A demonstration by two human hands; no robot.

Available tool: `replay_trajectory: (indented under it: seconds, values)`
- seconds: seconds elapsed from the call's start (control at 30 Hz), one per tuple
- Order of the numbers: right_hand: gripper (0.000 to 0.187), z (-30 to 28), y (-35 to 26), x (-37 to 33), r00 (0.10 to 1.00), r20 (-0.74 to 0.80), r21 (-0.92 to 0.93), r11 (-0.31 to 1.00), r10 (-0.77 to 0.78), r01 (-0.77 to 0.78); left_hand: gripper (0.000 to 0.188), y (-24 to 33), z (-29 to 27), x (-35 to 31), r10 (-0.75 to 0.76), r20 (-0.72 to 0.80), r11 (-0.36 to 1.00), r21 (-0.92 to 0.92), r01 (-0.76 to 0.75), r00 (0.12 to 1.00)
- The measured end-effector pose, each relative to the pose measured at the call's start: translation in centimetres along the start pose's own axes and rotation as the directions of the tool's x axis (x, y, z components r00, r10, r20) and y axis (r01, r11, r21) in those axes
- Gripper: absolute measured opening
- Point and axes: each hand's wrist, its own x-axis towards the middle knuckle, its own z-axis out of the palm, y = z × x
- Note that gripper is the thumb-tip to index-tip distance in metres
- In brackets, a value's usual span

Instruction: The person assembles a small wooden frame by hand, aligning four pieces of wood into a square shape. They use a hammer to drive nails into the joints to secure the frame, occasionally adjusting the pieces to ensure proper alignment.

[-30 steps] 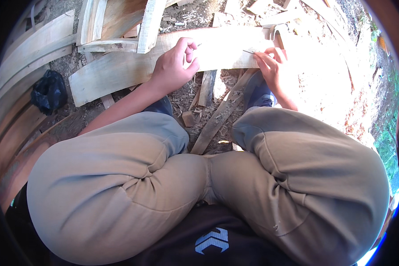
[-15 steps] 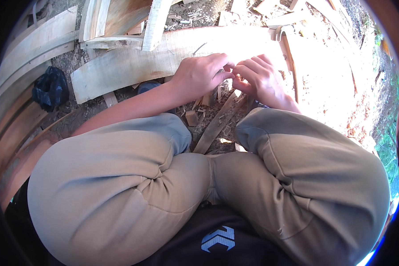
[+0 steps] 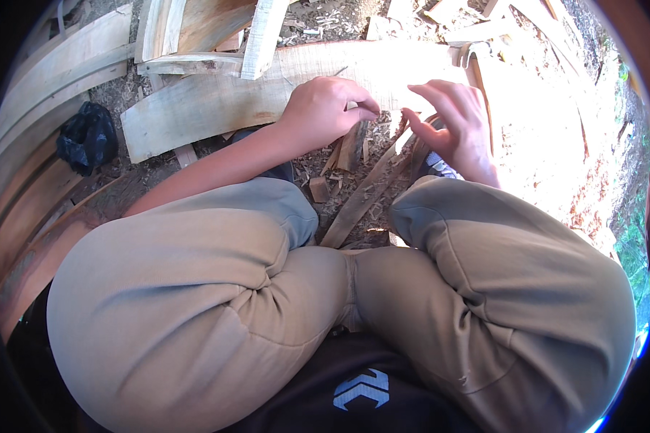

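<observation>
My left hand (image 3: 327,107) is out past my knees with thumb and fingertips pinched together. Whatever it may hold is too small to make out. To its right, my right hand (image 3: 456,126) has its thumb and fingers apart and nothing between them. Beyond both hands lies a long, pale, curved wooden board (image 3: 195,115). A narrow wooden strip (image 3: 365,191) runs slantwise on the ground below them, beside a small wood block (image 3: 319,190).
A crumpled black plastic bag (image 3: 87,137) lies at the left by stacked curved planks (image 3: 32,180). More cut wood pieces (image 3: 263,36) stand at the back. Wood chips cover the ground between my shoes. Bright sunlight washes out the right side.
My two hands were together at the fingertips; now they are apart. The right hand has opened and moved slightly right. My left hand stays pinched.
</observation>
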Motion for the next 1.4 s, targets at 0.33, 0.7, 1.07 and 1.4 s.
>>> replay_trajectory:
  seconds: [0.33, 0.7, 1.07, 1.4]
  values:
    - [0.065, -0.3, 5.6, -10.5, 0.631, -0.118, 0.241, 0.638, 0.767, -0.731, 0.016, -2.4, -2.0, 1.9, -0.428, -0.178, 0.768, -0.589, 0.253, 0.886]
    - [0.061, 1.4, 5.8, -11.1, 0.553, -0.080, 0.330, 0.546, 0.829, -0.770, 0.021, -4.2, -1.2, 2.0, -0.428, -0.179, 0.833, -0.457, 0.310, 0.886]
    - [0.063, 1.7, 6.6, -11.7, 0.577, -0.097, 0.365, 0.569, 0.811, -0.737, 0.014, -4.7, -0.6, 2.0, -0.330, -0.234, 0.907, -0.347, 0.238, 0.915]
    - [0.053, 2.4, 8.5, -12.7, 0.615, -0.115, 0.360, 0.610, 0.780, -0.706, 0.014, -5.0, -0.5, 1.8, -0.248, -0.262, 0.939, -0.301, 0.165, 0.933]
